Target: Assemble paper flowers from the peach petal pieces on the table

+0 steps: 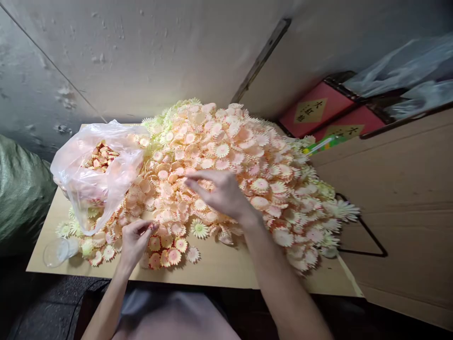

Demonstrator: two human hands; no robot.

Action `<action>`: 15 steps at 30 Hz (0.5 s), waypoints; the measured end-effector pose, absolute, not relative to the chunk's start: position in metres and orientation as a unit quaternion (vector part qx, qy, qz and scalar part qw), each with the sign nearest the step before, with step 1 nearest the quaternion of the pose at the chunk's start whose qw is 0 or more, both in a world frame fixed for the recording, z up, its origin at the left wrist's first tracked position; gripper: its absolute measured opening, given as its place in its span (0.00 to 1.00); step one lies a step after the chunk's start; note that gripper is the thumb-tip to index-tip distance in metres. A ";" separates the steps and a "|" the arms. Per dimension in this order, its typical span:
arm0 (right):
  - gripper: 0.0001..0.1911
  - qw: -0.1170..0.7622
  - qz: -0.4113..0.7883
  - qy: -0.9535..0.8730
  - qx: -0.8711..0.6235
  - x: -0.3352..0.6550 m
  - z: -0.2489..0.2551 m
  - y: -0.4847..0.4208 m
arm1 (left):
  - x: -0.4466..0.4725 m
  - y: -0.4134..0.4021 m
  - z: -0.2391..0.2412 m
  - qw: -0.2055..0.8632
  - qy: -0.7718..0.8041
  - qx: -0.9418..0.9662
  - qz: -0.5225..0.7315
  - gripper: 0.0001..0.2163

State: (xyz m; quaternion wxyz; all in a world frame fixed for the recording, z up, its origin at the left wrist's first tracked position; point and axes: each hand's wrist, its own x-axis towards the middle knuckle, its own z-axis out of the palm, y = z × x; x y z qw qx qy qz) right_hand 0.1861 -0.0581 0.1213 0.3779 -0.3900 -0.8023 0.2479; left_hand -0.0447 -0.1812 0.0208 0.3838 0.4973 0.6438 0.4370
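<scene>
A big heap of flower-shaped pieces (226, 151), pale pink and cream with toothed petals, covers most of the table. My left hand (135, 242) is at the heap's front left, thumb and fingers pinched together. A small reddish bit shows at its fingertips, too small to name. Over the middle of the heap hangs my right hand (221, 192), thumb and forefinger drawn together and pointing left. What it pinches, if anything, I cannot make out. Several yellow-and-red flower pieces (173, 256) lie just right of my left hand.
An open plastic bag (123, 172) with small red-and-yellow pieces inside stands on the left. A clear cup (56, 252) lies by the table's (226, 269) front-left corner. Cardboard (399, 208) and red boxes (314, 108) flank the right; a green sack (23, 193) stands left.
</scene>
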 end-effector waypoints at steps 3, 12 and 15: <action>0.08 0.378 0.385 -0.771 -0.337 0.162 0.086 -0.076 | -0.040 -0.168 0.032 0.382 0.627 0.514 0.444 0.10; 0.18 0.403 0.681 -0.529 -0.307 0.129 0.004 -0.071 | -0.028 -0.135 0.039 0.319 0.624 0.547 0.457 0.06; 0.15 0.432 0.693 -0.493 -0.300 0.128 -0.003 -0.070 | -0.023 -0.135 0.036 0.242 0.628 0.596 0.439 0.05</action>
